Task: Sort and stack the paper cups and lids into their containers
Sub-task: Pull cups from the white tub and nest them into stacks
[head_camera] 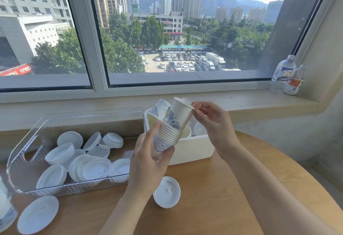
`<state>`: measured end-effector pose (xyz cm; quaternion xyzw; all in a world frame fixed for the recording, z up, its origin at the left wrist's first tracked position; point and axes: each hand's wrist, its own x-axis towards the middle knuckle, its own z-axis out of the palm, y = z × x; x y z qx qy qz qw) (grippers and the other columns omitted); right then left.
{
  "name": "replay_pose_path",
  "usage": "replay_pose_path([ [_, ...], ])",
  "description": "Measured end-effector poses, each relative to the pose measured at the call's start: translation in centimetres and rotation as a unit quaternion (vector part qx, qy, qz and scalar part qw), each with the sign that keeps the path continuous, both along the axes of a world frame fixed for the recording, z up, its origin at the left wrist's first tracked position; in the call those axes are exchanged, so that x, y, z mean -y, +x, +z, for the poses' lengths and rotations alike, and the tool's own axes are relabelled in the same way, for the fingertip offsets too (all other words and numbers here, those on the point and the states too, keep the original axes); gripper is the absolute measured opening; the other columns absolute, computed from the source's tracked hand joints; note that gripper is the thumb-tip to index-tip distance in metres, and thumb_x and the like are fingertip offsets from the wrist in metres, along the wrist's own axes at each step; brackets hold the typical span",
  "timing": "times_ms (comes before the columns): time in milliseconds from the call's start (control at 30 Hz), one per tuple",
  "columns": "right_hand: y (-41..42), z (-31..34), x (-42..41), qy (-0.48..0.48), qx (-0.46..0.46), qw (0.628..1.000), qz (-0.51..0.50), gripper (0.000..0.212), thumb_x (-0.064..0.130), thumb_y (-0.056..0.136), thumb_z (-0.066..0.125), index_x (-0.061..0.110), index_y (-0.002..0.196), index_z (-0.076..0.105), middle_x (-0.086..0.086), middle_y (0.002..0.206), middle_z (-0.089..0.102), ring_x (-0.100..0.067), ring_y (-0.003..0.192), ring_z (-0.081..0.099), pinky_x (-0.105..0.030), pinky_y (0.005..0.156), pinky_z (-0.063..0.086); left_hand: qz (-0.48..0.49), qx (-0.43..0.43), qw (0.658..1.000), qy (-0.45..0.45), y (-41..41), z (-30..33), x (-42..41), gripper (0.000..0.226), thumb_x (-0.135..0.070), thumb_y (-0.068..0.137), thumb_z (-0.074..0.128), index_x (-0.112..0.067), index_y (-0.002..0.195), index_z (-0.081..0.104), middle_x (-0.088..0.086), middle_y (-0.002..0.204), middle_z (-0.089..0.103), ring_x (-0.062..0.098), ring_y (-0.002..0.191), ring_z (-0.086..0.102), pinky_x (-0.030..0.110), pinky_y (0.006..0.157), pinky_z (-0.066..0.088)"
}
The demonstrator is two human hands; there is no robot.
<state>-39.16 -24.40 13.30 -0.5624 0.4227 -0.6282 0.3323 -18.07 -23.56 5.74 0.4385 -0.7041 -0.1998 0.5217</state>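
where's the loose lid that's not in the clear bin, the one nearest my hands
In the head view, that white lid lies on the wooden table, just below your left hand and in front of the white container.

A single wide-angle view comes from the person's head, looking forward and slightly down across the wooden tabletop [213, 197] toward a large window [167, 30] that fills the upper half of the frame. The camera sits close: both forearms enter from the bottom edge and the hands meet near the centre. Straight lines bow toward the edges. No second view overlaps it.
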Motion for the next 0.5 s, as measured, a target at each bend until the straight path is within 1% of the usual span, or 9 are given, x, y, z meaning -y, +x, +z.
replay_pose_path([
  [100,0.9,-0.9,-0.6,0.015,0.028,0.999,0.037,0.005,0.004,0.099,0.065,0.005,0.101,0.069,0.0,0.105,0.072,-0.009,0.1,0.066,-0.023,0.091,0.051,-0.001,-0.003,1.0,0.002,0.1,-0.1,-0.1,0.076,-0.035,0.088,0.08,-0.05,0.151,0.039,-0.02,0.13,0.054,-0.017,0.119,0.048,-0.002,0.087,0.037],
  [167,1.5,-1.6,-0.9,0.026,0.014,0.998,0.054,0.004,0.003,0.099,0.064,0.003,0.101,0.068,-0.001,0.106,0.072,-0.009,0.099,0.066,-0.024,0.091,0.052,0.0,-0.003,1.0,0.0,0.2,-0.1,-0.2,0.076,-0.034,0.088,0.081,-0.049,0.15,0.04,-0.019,0.129,0.055,-0.016,0.119,0.048,-0.001,0.088,0.038],
  [233,1.9,-2.4,-1.0,0.035,-0.038,0.997,0.064,0.004,0.008,0.099,0.067,0.007,0.099,0.071,0.002,0.109,0.073,-0.011,0.103,0.067,-0.031,0.094,0.052,0.003,-0.006,1.0,-0.002,0.4,0.0,-0.2,0.078,-0.032,0.087,0.082,-0.05,0.149,0.04,-0.02,0.128,0.056,-0.016,0.119,0.048,0.0,0.088,0.038],
  [300,2.1,-2.6,-1.0,0.049,-0.093,0.992,0.066,0.007,0.016,0.1,0.069,0.015,0.097,0.075,0.007,0.115,0.075,-0.012,0.114,0.067,-0.044,0.102,0.049,0.005,-0.006,1.0,-0.003,0.7,0.0,-0.2,0.08,-0.03,0.086,0.083,-0.051,0.149,0.039,-0.023,0.127,0.054,-0.018,0.118,0.048,-0.002,0.087,0.038],
  [333,2.0,-2.5,-1.0,0.057,-0.107,0.991,0.062,0.009,0.02,0.099,0.07,0.019,0.095,0.077,0.009,0.119,0.075,-0.011,0.118,0.066,-0.046,0.105,0.048,0.005,-0.005,1.0,-0.003,0.8,0.0,-0.2,0.08,-0.029,0.086,0.084,-0.051,0.149,0.039,-0.022,0.128,0.054,-0.019,0.118,0.048,-0.002,0.087,0.037],
  [400,2.1,-2.0,-0.8,0.061,-0.109,0.991,0.049,0.012,0.026,0.099,0.07,0.023,0.096,0.081,0.012,0.127,0.072,-0.009,0.123,0.065,-0.044,0.107,0.049,0.005,-0.002,1.0,-0.002,1.2,-0.1,-0.1,0.081,-0.029,0.086,0.084,-0.05,0.15,0.039,-0.018,0.13,0.056,-0.018,0.118,0.048,-0.002,0.087,0.038],
  [467,2.7,-1.6,-0.5,0.061,-0.111,0.991,0.04,0.013,0.028,0.099,0.07,0.026,0.104,0.082,0.013,0.13,0.07,-0.006,0.124,0.064,-0.039,0.107,0.051,0.005,0.003,1.0,-0.004,1.5,-0.3,-0.1,0.082,-0.029,0.086,0.084,-0.05,0.15,0.038,-0.014,0.13,0.057,-0.016,0.118,0.049,0.0,0.087,0.04],
  [500,3.2,-1.6,-0.2,0.062,-0.118,0.99,0.041,0.015,0.027,0.099,0.07,0.028,0.109,0.081,0.013,0.128,0.072,-0.005,0.122,0.066,-0.037,0.105,0.052,0.007,0.002,1.0,-0.005,1.7,-0.3,-0.1,0.082,-0.029,0.086,0.084,-0.05,0.15,0.038,-0.014,0.13,0.058,-0.015,0.118,0.05,0.001,0.086,0.042],
])
